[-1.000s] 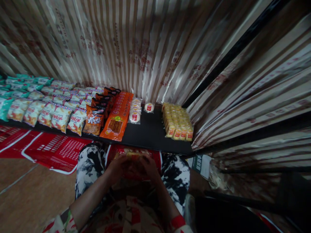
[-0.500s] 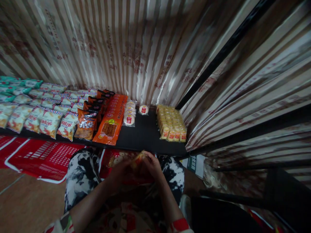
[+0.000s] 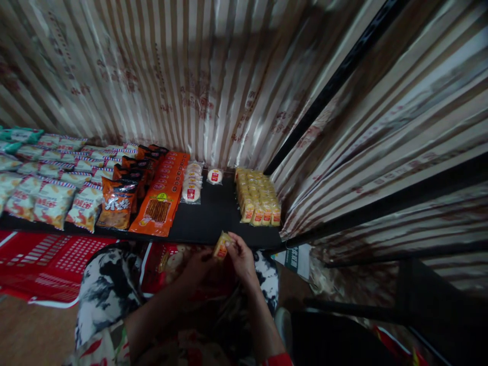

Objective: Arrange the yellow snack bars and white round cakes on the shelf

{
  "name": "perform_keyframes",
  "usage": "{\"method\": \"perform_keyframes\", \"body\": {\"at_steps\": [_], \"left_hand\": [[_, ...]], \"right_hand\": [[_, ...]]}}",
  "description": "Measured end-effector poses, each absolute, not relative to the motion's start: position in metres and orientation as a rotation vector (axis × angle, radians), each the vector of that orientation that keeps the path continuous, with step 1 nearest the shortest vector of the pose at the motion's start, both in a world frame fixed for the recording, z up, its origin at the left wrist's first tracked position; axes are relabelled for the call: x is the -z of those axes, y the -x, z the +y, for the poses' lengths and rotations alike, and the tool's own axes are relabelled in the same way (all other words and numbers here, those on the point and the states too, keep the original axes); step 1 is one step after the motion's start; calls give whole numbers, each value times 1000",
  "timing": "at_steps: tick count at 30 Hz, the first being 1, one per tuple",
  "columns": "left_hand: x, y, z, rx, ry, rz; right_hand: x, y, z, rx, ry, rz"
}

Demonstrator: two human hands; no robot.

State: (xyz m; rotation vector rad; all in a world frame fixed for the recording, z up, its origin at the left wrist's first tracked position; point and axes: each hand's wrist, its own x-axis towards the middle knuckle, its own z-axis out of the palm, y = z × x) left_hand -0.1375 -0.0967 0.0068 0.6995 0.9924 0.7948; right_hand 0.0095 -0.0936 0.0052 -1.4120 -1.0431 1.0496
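My right hand (image 3: 241,258) pinches a small yellow-wrapped snack packet (image 3: 221,246) with a red label, thumb on its face, just in front of the black shelf (image 3: 209,213). My left hand (image 3: 198,268) is in shadow beside the packet's lower left, over the red basket between my knees; its fingers are too dark to read. Pale round packets (image 3: 175,260) show in that basket. On the shelf's right end stands a block of matching yellow packets (image 3: 258,195). Left of it lie a single round white packet (image 3: 214,176) and a row of similar ones (image 3: 191,183).
An orange bag of stick snacks (image 3: 160,198), orange-black bags (image 3: 116,203) and rows of white chip bags (image 3: 55,203) fill the shelf's left. A red basket (image 3: 49,264) stands below. Striped curtain (image 3: 213,76) hangs behind, with a slanting black post (image 3: 328,91) at right.
The view has shifted slightly right. The yellow packet, blurred between both hands before, is now raised and upright in my right hand; my left hand sits lower beside it.
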Motion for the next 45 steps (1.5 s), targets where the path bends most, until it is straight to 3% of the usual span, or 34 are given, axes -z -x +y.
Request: {"method": "perform_keyframes", "body": {"at_steps": [19,29,45], "left_hand": [[-6,40,-57,-775,-1070,1069],[-6,17,-26,-669,-1603,1344],[3,2,-11,-700,-1649,1506]], "right_hand": [[-2,-53,-98,-664,1585,-839],[6,-71,-70,-544,1704,-939],[20,-83,-49,-249,1802,-1094]]}}
